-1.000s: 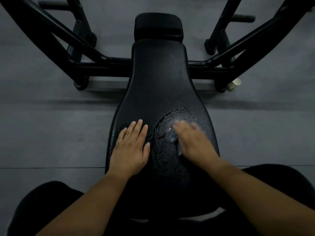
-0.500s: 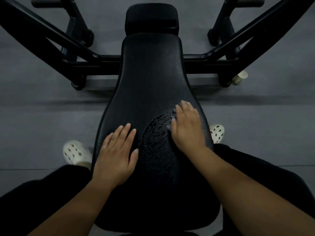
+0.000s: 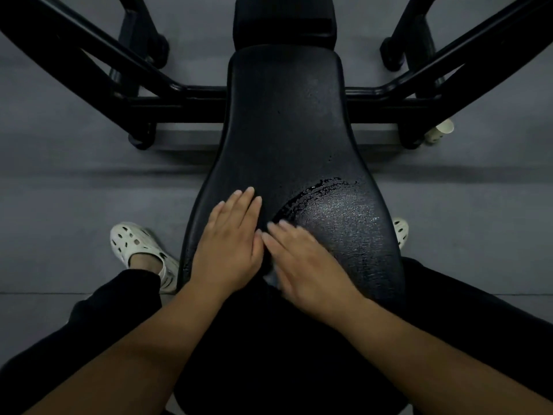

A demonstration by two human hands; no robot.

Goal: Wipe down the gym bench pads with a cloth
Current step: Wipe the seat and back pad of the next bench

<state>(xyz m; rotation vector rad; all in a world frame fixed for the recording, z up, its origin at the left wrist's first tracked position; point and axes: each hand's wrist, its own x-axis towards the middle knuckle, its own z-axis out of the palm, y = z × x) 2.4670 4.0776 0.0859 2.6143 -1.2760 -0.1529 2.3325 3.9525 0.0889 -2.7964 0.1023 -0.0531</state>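
We see the right hand (image 3: 302, 262), blurred, lying flat with fingers stretched out over a pale cloth (image 3: 270, 278). Only a corner of the cloth peeks out under the palm's left edge. Just beside it the left hand (image 3: 229, 244) rests flat, holding nothing, on the black bench pad (image 3: 284, 115). A wet patch (image 3: 344, 217) glistens to the right.

A black tubular metal frame (image 3: 167, 107) is standing on the dimly lit grey floor (image 3: 74, 181), a pale paper cup (image 3: 442, 130) lying beside its foot.
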